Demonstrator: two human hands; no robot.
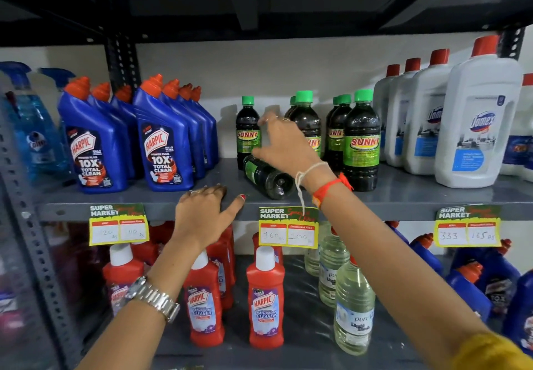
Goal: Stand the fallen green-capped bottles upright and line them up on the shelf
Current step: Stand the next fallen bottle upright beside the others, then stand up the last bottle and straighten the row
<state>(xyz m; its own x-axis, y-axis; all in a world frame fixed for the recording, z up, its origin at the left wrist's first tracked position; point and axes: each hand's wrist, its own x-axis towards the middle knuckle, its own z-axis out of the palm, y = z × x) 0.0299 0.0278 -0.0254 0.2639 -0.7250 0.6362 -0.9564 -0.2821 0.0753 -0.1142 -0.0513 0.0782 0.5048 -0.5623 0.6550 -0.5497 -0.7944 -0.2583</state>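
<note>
Several dark green-capped "Sunny" bottles stand on the grey shelf (403, 193): one at the back left (247, 127), one behind my right hand (307, 116), and a front one at the right (362, 141) with others behind it. One more bottle (266, 178) lies on its side, its base toward me. My right hand (284, 143) hovers over the fallen bottle's upper end with fingers spread, holding nothing. My left hand (202, 214) rests flat on the shelf's front edge, empty.
Blue Harpic bottles (161, 144) stand to the left, white Domex bottles (478, 127) to the right. Price tags (288, 228) hang from the shelf edge. Red Harpic bottles (265, 300) and clear bottles (353, 306) fill the lower shelf.
</note>
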